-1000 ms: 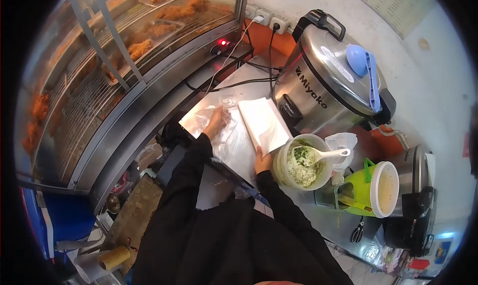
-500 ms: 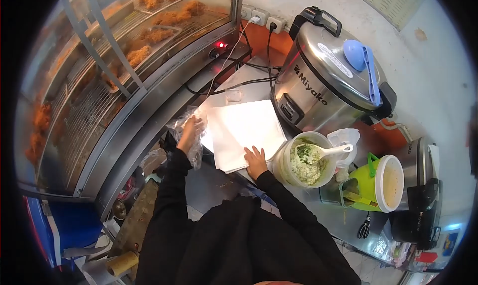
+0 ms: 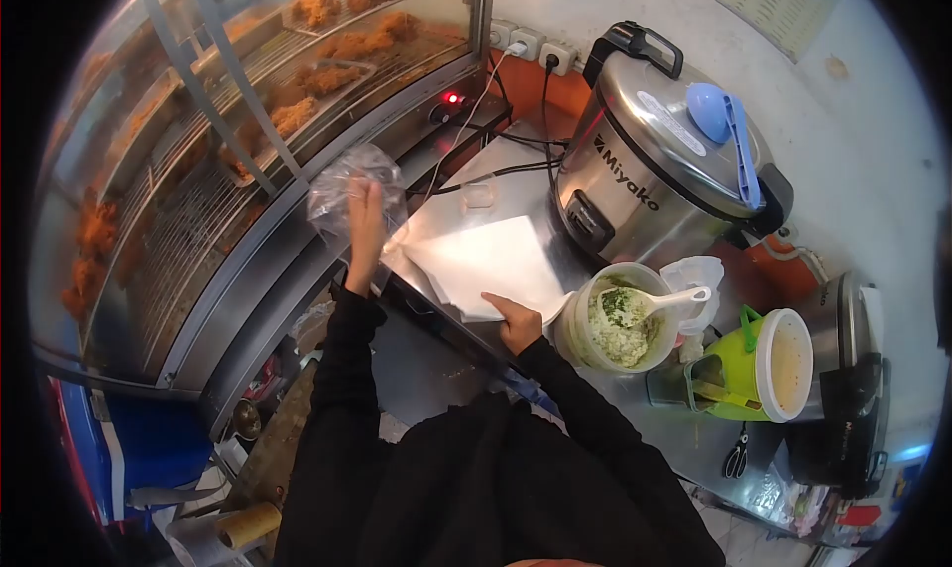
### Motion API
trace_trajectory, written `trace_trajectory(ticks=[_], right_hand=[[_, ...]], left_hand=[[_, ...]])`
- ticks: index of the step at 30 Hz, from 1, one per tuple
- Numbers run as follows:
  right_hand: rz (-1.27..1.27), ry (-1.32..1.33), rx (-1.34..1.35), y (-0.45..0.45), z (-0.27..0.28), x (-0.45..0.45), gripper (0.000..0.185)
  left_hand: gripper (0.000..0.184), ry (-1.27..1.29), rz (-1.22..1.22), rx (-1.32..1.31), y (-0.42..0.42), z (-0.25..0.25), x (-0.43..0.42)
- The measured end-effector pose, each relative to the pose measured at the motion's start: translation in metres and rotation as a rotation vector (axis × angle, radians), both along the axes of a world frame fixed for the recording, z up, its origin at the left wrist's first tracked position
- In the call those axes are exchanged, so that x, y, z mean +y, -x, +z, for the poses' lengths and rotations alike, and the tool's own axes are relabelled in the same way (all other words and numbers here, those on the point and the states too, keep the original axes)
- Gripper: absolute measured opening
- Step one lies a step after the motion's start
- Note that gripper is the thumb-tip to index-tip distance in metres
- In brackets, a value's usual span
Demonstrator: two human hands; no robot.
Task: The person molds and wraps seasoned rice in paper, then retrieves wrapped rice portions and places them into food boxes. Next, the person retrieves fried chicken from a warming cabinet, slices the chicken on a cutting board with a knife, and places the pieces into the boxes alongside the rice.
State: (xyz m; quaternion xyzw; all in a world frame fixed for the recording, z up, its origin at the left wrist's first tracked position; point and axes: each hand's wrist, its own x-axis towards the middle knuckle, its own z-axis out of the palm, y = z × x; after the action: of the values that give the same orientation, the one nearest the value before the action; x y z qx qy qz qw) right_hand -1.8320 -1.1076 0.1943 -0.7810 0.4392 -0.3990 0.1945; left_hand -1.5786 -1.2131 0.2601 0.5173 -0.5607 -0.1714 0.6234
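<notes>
A crumpled clear plastic bag [image 3: 342,185] bunches around my left hand [image 3: 365,230], beside the glass cabinet. My fingers point up against the plastic and seem to hold it; whether any are inside it I cannot tell. On the metal counter lies white paper [image 3: 496,265], its left side curving up a little. My right hand [image 3: 518,324] is at the paper's near edge, index finger stretched along it and the other fingers curled. Just right of this hand stands a tub [image 3: 620,354] of pale, green-flecked food with a white spoon [image 3: 669,299] in it.
A lit glass cabinet [image 3: 188,270] with fried pieces on racks stands left. Behind the paper is a large Miyako cooker [image 3: 625,161] with a blue scoop [image 3: 706,111] on its lid. A green bucket [image 3: 734,369] and black scissors [image 3: 735,453] are at right. Cables [image 3: 496,180] cross the counter.
My left hand has moved up and slightly left with the plastic bag, away from the paper. My right hand's spread fingers have drawn in at the paper's edge. The paper's left side now curves.
</notes>
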Motion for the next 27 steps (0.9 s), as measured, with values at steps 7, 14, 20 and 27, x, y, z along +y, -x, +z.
trace_trajectory(ticks=[7, 14, 20, 27], right_hand=[[-0.297, -0.348, -0.588, 0.001, 0.042, -0.001, 0.033], [-0.445, -0.828, -1.421, 0.002, -0.007, -0.005, 0.037], [-0.244, -1.019, -1.661, 0.025, -0.143, -0.003, 0.041], [-0.856, -0.634, -0.849, -0.006, -0.076, 0.000, 0.055]], left_hand=[[0.034, 0.129, 0.114, 0.361, -0.020, 0.077, 0.035], [0.030, 0.236, 0.166, 0.266, 0.011, 0.079, 0.059], [0.019, 0.032, 0.060, 0.099, 0.006, 0.041, 0.057], [0.019, -0.486, -0.689, 0.434, 0.058, 0.046, 0.073]])
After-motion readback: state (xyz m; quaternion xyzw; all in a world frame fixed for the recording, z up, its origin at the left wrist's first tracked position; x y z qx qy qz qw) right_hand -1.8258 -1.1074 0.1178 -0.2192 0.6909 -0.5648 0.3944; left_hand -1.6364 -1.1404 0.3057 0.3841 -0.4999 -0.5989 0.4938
